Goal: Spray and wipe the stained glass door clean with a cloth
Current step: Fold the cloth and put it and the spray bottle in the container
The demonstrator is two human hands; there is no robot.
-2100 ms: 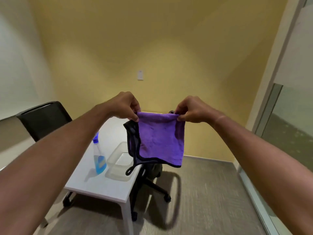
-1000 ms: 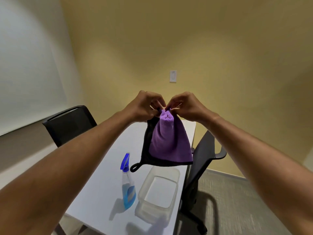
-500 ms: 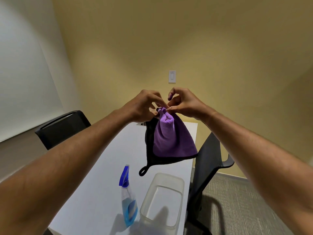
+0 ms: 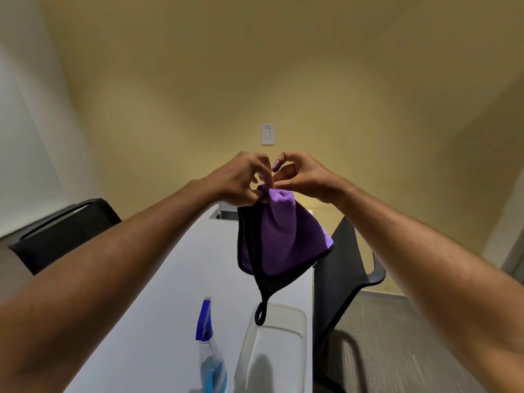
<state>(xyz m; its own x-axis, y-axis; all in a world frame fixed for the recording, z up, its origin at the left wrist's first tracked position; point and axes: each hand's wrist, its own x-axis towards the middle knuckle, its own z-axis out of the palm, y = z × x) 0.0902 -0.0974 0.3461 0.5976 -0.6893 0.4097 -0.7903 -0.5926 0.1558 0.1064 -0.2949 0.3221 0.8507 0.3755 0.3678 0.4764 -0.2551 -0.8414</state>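
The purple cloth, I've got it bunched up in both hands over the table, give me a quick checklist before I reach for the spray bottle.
1. Cloth held securely: ok. The left hand pinches the gathered top of the purple cloth; the right hand is at the same bunch.
2. One hand free to take the bottle: not ok, both are busy at the cloth.
3. Spray bottle within view and upright on the white table: ok.
4. Liquid in the bottle: ok, blue liquid shows.
5. Hanging loop clear of the clear plastic container: cannot tell; it dangles at the rim.
6. Glass door located: cannot tell, not in view.
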